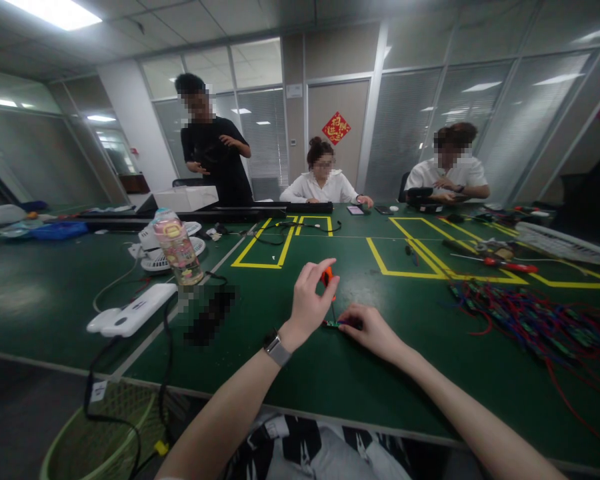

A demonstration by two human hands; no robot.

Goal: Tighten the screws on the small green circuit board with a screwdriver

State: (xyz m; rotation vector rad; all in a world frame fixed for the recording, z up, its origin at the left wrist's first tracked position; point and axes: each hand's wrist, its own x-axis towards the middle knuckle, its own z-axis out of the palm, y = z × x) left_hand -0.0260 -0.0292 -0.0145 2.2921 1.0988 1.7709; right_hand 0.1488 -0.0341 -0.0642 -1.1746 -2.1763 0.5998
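My left hand (311, 297) is closed round the orange handle of a small screwdriver (329, 275), which stands upright with its dark shaft pointing down. The screwdriver's tip meets a small green circuit board (332, 324) on the table. Beside it, my right hand (369, 327) pinches the board's right end with thumb and forefinger, its edge resting by the tabletop. A bit of blue and red wire shows at the board; most of it is hidden by my fingers.
A heap of wired circuit boards (525, 320) lies to the right, near a red-handled screwdriver (510, 265). On the left are a drink bottle (177, 250), a white power strip (139, 310) and a small white fan (173, 247). A green basket (105, 433) stands below. Three people are across the table.
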